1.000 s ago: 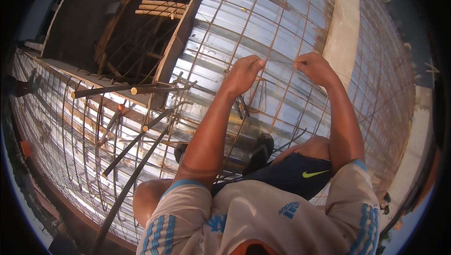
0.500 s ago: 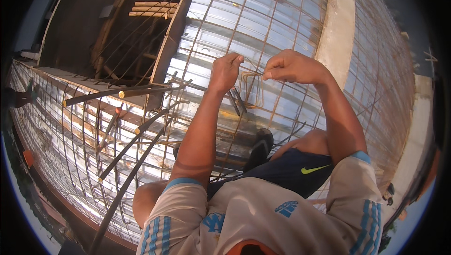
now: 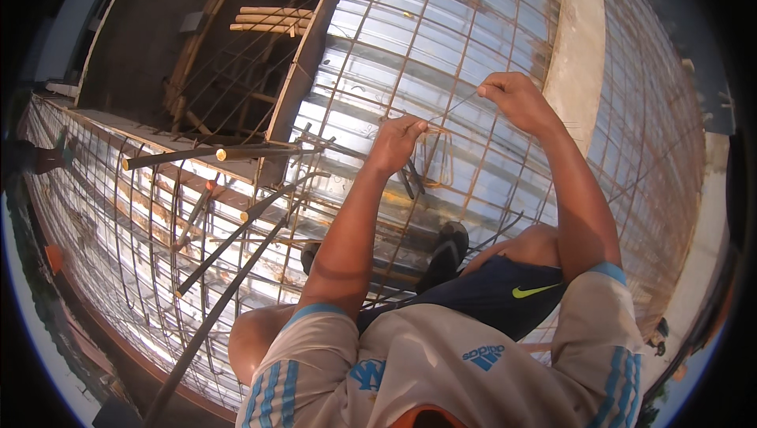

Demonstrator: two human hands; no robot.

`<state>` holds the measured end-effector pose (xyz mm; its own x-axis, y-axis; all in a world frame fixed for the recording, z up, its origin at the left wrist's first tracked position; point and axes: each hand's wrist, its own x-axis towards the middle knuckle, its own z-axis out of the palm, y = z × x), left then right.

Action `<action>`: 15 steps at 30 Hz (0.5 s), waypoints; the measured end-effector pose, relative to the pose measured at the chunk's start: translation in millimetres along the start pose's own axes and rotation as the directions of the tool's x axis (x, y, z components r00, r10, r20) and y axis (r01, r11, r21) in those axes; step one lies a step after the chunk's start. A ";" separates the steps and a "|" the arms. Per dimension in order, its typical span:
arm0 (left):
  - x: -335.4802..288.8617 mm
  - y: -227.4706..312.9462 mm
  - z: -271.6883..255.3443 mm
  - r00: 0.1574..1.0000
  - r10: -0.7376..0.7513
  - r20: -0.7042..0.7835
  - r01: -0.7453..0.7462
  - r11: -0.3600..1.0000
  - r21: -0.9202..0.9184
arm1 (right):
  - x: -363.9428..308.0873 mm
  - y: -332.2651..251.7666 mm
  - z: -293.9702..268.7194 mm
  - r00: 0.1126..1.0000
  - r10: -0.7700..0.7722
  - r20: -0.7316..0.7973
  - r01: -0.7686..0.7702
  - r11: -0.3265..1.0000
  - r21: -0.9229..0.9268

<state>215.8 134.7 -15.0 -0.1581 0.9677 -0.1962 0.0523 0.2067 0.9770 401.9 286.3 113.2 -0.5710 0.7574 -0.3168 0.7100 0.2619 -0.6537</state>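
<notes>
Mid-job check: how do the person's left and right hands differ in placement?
The right hand sits higher in the picture than the left hand. The right hand is nearer the pale beam; the left hand is nearer the brown board. Both pinch a thin wire running between them.

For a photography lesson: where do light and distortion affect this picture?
In the head view, glare whitens the ribbed silver metal decking at lower left; shadow darkens the rectangular opening, upper left; the pale concrete ledge, far right, bows; the thin dark wire looks faint.
</notes>
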 end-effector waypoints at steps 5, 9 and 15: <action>4.2 15.1 2.4 1.000 -0.006 -0.027 0.005 1.000 -0.031 | -2.6 26.0 1.0 0.982 0.178 -0.068 -0.189 0.947 -0.259; 11.0 -7.0 -18.0 0.989 -0.018 -0.145 0.021 0.999 0.025 | -5.7 8.5 1.0 0.960 0.180 0.212 -0.125 0.960 -0.252; -14.3 -26.2 -16.4 0.971 -0.133 -0.197 0.123 0.991 -0.058 | -18.0 -10.6 -1.5 0.973 -0.005 0.231 0.043 0.986 -0.159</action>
<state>200.4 113.1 -36.4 -0.3551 0.8841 -0.3038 -0.0252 0.3158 0.9485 405.3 270.8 126.9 -0.6545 0.5976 -0.4631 0.7411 0.3858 -0.5495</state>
